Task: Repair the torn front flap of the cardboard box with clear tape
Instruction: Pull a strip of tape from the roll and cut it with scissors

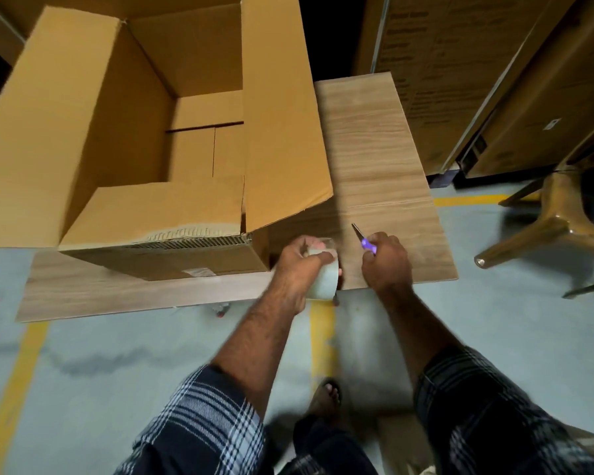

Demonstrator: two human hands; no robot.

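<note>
Open cardboard box (144, 138) on wood-grain table (384, 159), torn front flap (172, 214) nearest. Left hand (299, 258) gripping clear tape roll (323, 282); right hand (386, 262) holding purple-handled scissors (364, 238).

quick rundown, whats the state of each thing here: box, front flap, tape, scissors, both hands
cardboard box: open, empty, on the wooden table
front flap: folded inward, torn along its near edge, fluting exposed, not yet taped
tape roll: off the table, held in the left hand
scissors: gripped by the right hand, blades closed, pointing away
</note>
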